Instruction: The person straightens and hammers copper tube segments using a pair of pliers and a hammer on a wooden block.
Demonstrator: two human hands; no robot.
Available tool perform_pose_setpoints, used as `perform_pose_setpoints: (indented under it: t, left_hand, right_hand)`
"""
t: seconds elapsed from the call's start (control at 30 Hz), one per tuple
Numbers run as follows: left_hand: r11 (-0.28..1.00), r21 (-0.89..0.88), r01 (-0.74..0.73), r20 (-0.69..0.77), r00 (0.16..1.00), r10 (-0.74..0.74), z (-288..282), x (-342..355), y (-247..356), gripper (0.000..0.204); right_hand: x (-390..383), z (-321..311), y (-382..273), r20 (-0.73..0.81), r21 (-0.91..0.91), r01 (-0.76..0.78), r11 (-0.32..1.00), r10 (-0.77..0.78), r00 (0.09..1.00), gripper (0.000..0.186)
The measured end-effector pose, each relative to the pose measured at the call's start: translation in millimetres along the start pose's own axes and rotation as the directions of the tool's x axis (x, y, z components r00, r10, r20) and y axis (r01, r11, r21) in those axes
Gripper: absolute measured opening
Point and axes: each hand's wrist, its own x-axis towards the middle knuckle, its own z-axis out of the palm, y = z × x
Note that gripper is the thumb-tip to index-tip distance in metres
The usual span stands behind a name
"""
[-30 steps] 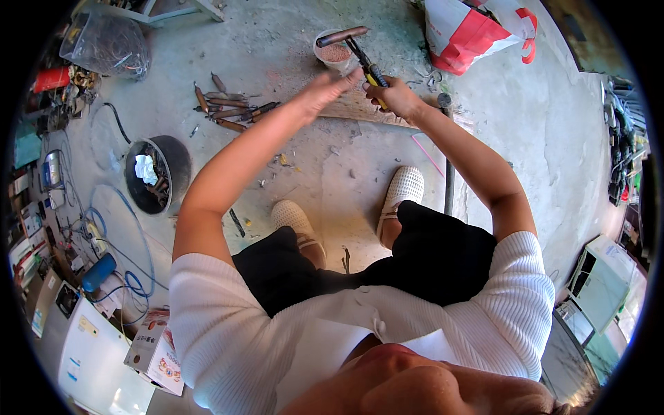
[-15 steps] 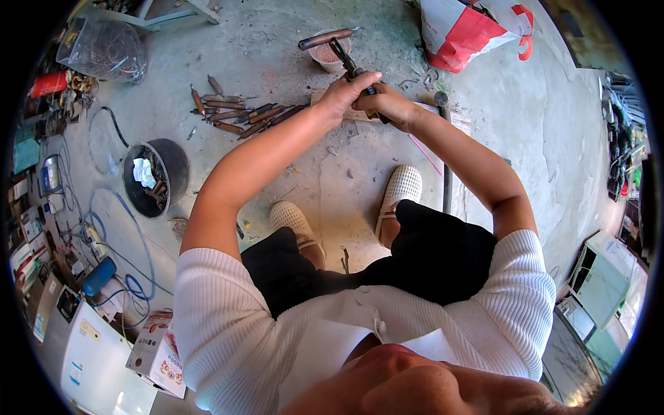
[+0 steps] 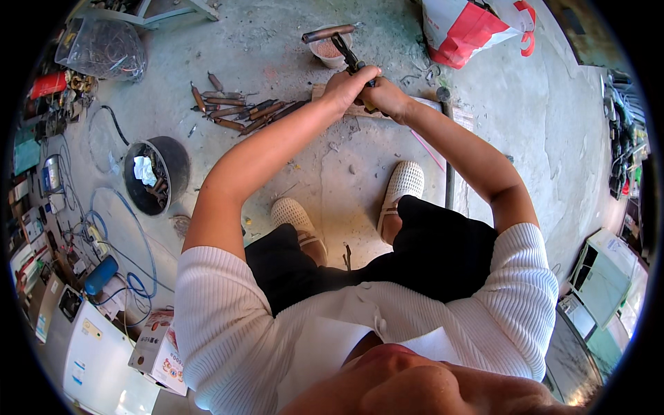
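Both hands are wrapped round the handles of one pair of dark pliers (image 3: 351, 61) in front of me. My left hand (image 3: 348, 88) closes on it from the left, thumb on top. My right hand (image 3: 389, 101) grips it from the right. At the jaws is a copper-brown tube (image 3: 328, 33) with tapered ends, lying roughly level. Below it stands a small whitish cup (image 3: 332, 61) of pinkish grains. To the left, several similar brown tubes (image 3: 228, 112) lie heaped on the floor.
A black bucket (image 3: 178, 174) holding scrap and crumpled white paper stands at left. A hammer (image 3: 446, 104) lies right of my hands beside a wooden board (image 3: 377, 119). A red-and-white bag (image 3: 465, 38) is at far right. Hoses (image 3: 142, 232) cross the floor at left.
The pliers and tube have shifted very slightly forward, and the tube stays at the jaws. Both hands keep their hold. The whole view has moved a little.
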Motion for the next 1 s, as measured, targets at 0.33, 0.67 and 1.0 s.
perform_pose_setpoints:
  t: [0.33, 0.67, 1.0]
  left_hand:
    - [0.979, 0.171, -0.111, 0.065, 0.993, 0.101, -7.0, 14.4, -13.2, 0.049]
    - [0.978, 0.175, -0.111, 0.041, 0.994, 0.106, -3.7, 14.3, -13.9, 0.044]
    - [0.966, 0.206, -0.159, -0.061, 0.983, 0.175, 1.8, 27.0, -24.1, 0.041]
  right_hand:
    - [7.8, 3.1, 18.7, -0.168, -0.222, 0.154, 0.963, -0.194, 0.967, 0.026]
    - [13.4, 5.6, 23.5, -0.22, -0.379, 0.091, 0.921, -0.185, 0.958, 0.038]
    - [29.0, 0.6, 31.5, -0.264, -0.467, 0.072, 0.882, -0.217, 0.94, 0.04]
